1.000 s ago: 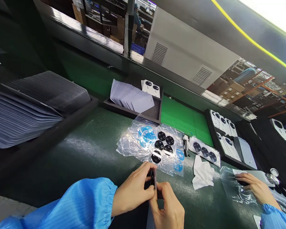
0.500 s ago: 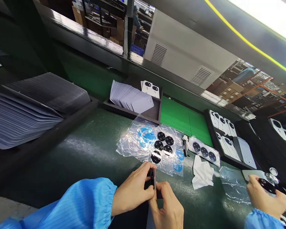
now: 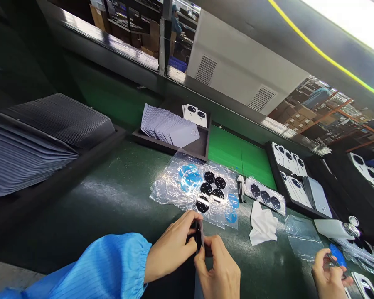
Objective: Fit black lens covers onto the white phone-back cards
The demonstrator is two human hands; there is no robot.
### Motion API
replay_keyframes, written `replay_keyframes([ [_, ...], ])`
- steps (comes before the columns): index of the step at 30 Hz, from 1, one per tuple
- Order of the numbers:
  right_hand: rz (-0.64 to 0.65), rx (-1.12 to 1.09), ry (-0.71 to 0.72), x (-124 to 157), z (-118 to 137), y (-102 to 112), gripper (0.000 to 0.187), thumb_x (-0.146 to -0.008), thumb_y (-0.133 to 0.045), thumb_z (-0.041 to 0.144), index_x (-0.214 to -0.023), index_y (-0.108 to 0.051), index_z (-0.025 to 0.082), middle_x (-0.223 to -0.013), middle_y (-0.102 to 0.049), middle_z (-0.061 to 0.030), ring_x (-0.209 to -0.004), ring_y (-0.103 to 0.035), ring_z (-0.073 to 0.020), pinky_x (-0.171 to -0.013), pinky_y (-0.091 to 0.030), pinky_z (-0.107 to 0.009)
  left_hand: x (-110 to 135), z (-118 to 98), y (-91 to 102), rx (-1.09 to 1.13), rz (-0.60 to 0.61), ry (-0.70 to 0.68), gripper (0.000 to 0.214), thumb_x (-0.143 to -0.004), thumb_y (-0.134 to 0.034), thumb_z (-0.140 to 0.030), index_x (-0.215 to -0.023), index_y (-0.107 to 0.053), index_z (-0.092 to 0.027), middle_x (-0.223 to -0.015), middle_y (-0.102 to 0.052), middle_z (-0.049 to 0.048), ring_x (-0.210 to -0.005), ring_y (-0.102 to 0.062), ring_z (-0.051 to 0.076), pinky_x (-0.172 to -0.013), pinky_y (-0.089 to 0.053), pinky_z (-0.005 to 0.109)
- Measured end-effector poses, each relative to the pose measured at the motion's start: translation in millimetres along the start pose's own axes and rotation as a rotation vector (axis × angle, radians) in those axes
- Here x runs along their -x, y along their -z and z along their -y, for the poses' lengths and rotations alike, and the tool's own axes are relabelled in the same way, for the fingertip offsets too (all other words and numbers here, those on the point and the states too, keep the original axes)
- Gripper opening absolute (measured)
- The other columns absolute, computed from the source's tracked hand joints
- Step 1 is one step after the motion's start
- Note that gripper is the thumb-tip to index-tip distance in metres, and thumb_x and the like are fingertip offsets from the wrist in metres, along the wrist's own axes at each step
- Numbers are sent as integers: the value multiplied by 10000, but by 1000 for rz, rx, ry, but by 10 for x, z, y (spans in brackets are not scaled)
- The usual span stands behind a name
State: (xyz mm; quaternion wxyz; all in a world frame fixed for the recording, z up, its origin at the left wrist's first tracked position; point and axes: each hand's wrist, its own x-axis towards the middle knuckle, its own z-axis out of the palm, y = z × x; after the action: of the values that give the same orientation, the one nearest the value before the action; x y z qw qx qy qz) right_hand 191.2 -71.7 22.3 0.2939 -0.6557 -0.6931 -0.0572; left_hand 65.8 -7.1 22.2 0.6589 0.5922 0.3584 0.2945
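Both of my hands are at the bottom middle, closed on one phone back panel (image 3: 199, 234) that I see nearly edge-on. My left hand (image 3: 173, 247) pinches its upper part from the left, thumb and fingers close together. My right hand (image 3: 220, 265) grips it from the right, fingertips near the panel's dark face. The lower part of the panel is largely hidden behind my hands. Just beyond them, several black round lens covers (image 3: 209, 189) lie on clear plastic film (image 3: 168, 187) with blue round stickers (image 3: 190, 178).
A tray (image 3: 171, 146) holds fanned grey panels (image 3: 168, 124). Larger stacks (image 3: 28, 153) stand left. On the right are a bagged row of lens covers (image 3: 264, 196), a white cloth (image 3: 263, 224), a tray of white panels (image 3: 288, 160), a bottle (image 3: 333, 229) and a co-worker's hand (image 3: 328, 276).
The panel has turned slightly in my fingers, and my hands stay in nearly the same place. The co-worker's hand at the right has moved down and toward me.
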Motion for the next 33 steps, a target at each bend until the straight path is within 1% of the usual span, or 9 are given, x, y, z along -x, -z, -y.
replay_keyframes([
  [9,-3,-40,1,0,-27,-6,183,-856,-400,162,-757,-540,225,-612,-573,34,-509,-598,-108,-495,-407,-205,-18,16,3,79,38,1,383,-670,-473,-79,-1029,-465,-211,-1102,-521,49,-1067,-559,189,-1021,-455,364],
  [17,-17,-16,14,-14,-6,-3,173,-840,-400,156,-762,-539,226,-615,-583,35,-507,-598,-105,-479,-399,-208,-7,17,16,103,30,23,387,-663,-495,-79,-1021,-463,-222,-1109,-524,35,-1077,-545,183,-1031,-436,367],
  [23,12,16,40,-13,-13,13,183,-865,-385,150,-776,-526,223,-626,-569,31,-522,-599,-109,-489,-392,-217,-8,41,-22,139,4,48,384,-650,-495,-75,-1002,-454,-222,-1060,-507,25,-1050,-521,179,-1029,-415,369],
  [28,30,44,68,-19,6,20,260,-942,-330,222,-779,-532,220,-618,-547,28,-523,-594,-117,-488,-389,-223,-10,29,-60,181,-8,88,420,-625,-483,-57,-1010,-436,-218,-1008,-478,6,-1012,-522,168,-1032,-395,363],
  [31,39,33,72,-23,14,18,306,-968,-304,287,-792,-545,221,-616,-545,27,-517,-591,-122,-483,-392,-224,-5,8,-75,131,-25,90,427,-628,-473,-47,-1017,-423,-214,-1013,-483,16,-998,-530,180,-1004,-416,375],
  [33,37,25,70,-23,12,15,312,-969,-299,298,-798,-549,222,-615,-548,26,-517,-591,-126,-483,-396,-224,-4,3,-84,81,-36,87,424,-638,-465,-41,-1022,-414,-214,-1007,-488,22,-994,-531,189,-979,-432,382],
])
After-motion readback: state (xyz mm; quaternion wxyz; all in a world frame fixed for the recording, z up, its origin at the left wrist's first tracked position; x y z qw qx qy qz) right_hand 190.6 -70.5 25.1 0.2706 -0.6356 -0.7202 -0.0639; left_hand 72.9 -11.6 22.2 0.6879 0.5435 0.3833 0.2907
